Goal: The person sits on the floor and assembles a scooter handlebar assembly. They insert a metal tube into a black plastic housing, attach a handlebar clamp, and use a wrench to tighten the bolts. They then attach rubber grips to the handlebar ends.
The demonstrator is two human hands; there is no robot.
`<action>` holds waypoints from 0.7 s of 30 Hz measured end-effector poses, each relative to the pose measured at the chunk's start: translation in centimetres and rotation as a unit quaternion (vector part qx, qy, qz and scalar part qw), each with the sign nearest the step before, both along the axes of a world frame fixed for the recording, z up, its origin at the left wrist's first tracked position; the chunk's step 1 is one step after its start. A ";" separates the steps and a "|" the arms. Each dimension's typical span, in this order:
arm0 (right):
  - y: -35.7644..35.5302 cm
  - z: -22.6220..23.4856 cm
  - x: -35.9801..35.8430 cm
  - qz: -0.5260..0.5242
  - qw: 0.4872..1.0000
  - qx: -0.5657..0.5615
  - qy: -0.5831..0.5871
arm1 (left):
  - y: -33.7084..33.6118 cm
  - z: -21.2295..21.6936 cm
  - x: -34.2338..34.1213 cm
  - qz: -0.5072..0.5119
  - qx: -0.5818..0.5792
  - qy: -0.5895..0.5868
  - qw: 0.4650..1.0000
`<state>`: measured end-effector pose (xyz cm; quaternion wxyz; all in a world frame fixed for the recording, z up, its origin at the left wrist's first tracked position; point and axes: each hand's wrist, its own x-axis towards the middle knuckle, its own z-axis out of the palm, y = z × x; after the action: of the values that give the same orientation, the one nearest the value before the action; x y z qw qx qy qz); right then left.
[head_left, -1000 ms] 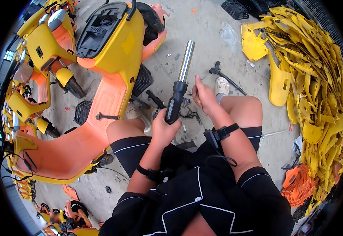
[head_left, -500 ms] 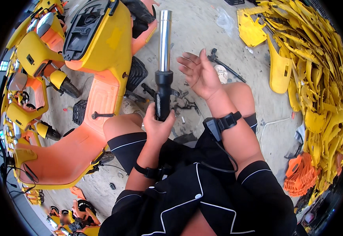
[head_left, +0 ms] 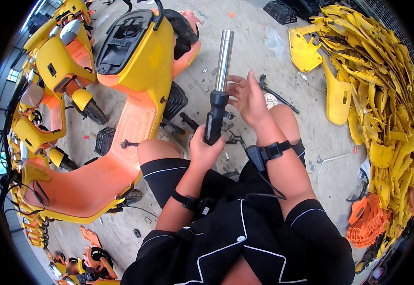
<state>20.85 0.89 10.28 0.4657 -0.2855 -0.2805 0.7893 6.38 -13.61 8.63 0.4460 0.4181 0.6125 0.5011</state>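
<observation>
A scooter fork leg [head_left: 219,98], a bright chrome tube above a black lower body, stands slightly tilted to the right in front of me. Around its black bottom end my left hand [head_left: 205,152] is closed. My right hand [head_left: 250,99] is raised just right of the tube, its fingers apart and holding nothing. Those fingertips come up close to the chrome just above the black collar; whether they touch it I cannot tell. An open-end wrench [head_left: 129,144] lies on the orange footboard of a yellow scooter [head_left: 151,61] at my left.
Yellow body panels [head_left: 382,85] form a big heap along the right, with a stack of orange parts [head_left: 367,221] at its near end. Black bars [head_left: 278,95] and small parts lie on the concrete floor. More scooters [head_left: 55,66] line the far left. Black crates [head_left: 174,100] stand near the scooter.
The fork leg and my left hand have shifted right, and the tube now leans right. My right hand's fingers are now close beside the tube. The whole view has shifted slightly.
</observation>
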 end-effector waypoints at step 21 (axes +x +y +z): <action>-5.4 2.7 -4.8 0.199 0.963 0.176 -0.044 | -2.0 -0.9 -4.9 -0.221 0.039 -0.440 0.869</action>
<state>16.03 -4.53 13.00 0.3289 -0.1718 -0.4866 0.7909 1.50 -15.61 7.77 0.7515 0.2956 0.2243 0.5455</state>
